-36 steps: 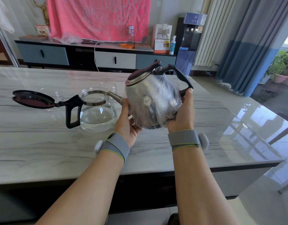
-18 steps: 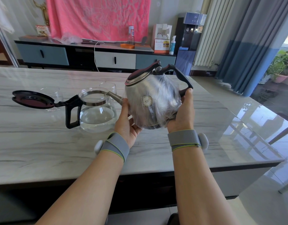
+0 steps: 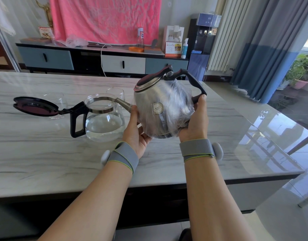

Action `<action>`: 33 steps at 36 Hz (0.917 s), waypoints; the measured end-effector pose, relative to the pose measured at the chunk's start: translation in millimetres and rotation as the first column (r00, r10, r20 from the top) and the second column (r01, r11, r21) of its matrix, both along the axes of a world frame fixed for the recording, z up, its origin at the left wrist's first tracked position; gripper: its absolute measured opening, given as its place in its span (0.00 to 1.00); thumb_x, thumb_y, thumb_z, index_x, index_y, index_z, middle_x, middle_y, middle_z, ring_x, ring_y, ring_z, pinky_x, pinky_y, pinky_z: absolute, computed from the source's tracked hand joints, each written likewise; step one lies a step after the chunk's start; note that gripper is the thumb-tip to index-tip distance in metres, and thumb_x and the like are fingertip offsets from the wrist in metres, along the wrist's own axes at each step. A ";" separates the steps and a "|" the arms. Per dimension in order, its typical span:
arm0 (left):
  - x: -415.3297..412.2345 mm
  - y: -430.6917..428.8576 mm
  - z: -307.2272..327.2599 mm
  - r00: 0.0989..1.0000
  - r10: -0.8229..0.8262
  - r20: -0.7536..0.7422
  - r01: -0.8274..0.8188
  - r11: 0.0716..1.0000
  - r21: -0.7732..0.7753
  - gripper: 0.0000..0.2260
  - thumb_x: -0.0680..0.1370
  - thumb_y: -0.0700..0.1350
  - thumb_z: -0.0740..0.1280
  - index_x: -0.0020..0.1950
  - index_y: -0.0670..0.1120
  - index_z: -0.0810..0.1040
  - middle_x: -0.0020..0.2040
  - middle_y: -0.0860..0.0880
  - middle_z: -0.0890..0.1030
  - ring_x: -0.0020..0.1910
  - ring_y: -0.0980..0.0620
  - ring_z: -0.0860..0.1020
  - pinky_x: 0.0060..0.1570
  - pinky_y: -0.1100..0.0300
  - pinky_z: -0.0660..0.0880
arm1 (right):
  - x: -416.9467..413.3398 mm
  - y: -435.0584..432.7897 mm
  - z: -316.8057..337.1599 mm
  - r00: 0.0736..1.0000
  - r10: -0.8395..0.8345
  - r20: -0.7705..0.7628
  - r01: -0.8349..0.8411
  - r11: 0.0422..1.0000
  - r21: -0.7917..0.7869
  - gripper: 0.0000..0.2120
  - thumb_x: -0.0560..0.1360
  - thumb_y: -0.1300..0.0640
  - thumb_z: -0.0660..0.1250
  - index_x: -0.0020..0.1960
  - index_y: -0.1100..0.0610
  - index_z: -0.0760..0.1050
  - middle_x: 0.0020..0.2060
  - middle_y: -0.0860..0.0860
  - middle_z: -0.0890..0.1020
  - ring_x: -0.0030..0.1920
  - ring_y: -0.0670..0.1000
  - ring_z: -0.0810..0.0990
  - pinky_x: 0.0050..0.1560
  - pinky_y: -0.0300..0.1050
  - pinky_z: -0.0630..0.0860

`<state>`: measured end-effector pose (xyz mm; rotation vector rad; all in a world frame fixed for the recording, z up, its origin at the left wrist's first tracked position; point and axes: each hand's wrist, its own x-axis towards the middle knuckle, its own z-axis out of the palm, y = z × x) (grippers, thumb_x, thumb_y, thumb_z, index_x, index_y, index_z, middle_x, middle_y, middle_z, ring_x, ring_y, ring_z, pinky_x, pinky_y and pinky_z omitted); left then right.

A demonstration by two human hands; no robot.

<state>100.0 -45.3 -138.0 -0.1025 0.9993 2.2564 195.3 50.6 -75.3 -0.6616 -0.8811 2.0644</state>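
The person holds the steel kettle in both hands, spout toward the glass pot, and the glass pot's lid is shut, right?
Not quite: the head view shows the lid flipped open, out beside the handle. The left hand and right hand do hold the steel kettle, spout toward the glass pot.

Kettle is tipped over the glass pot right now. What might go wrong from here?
1. Slip: the kettle is wrapped in plastic film, and the left hand and right hand hold it mostly by that wrapped body, so it may slide.
2. Knock: its spout is right at the rim of the pot, which holds water; a bump could chip the glass or spill.
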 end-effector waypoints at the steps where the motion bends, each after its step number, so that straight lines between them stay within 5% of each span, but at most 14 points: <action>1: 0.3 -0.1 0.5 1.000 -0.001 0.000 0.001 1.000 0.000 0.28 0.70 0.65 0.73 0.58 0.44 0.80 0.51 0.41 0.85 0.48 0.45 0.85 0.43 0.52 0.83 | -0.1 -0.2 0.0 1.000 -0.003 0.003 0.003 1.000 0.001 0.20 0.85 0.41 0.62 0.41 0.50 0.80 0.36 0.45 0.87 0.43 0.48 0.86 0.46 0.47 0.81; 6: 2.3 -0.9 2.0 1.000 -0.004 -0.009 0.004 1.000 -0.006 0.35 0.61 0.66 0.74 0.60 0.45 0.80 0.54 0.41 0.85 0.48 0.45 0.85 0.38 0.54 0.82 | 1.3 -1.8 2.1 1.000 0.003 0.006 -0.003 1.000 0.002 0.20 0.85 0.41 0.62 0.40 0.50 0.79 0.35 0.44 0.87 0.43 0.48 0.86 0.45 0.47 0.81; 22: -2.9 0.6 -2.1 0.999 0.003 -0.036 -0.003 1.000 -0.008 0.23 0.73 0.64 0.71 0.53 0.46 0.80 0.41 0.45 0.85 0.40 0.48 0.85 0.44 0.52 0.84 | -0.4 -2.1 0.9 1.000 -0.001 -0.011 0.001 1.000 0.010 0.19 0.85 0.41 0.62 0.42 0.50 0.81 0.38 0.45 0.88 0.42 0.48 0.87 0.45 0.46 0.82; 33: -2.9 0.4 -2.8 0.999 -0.002 -0.044 0.001 1.000 -0.013 0.24 0.73 0.64 0.71 0.56 0.45 0.81 0.48 0.43 0.85 0.44 0.47 0.85 0.42 0.52 0.83 | -1.4 -1.9 -0.2 1.000 -0.004 -0.007 0.004 1.000 0.021 0.19 0.85 0.41 0.63 0.42 0.50 0.82 0.41 0.47 0.88 0.47 0.50 0.87 0.50 0.49 0.83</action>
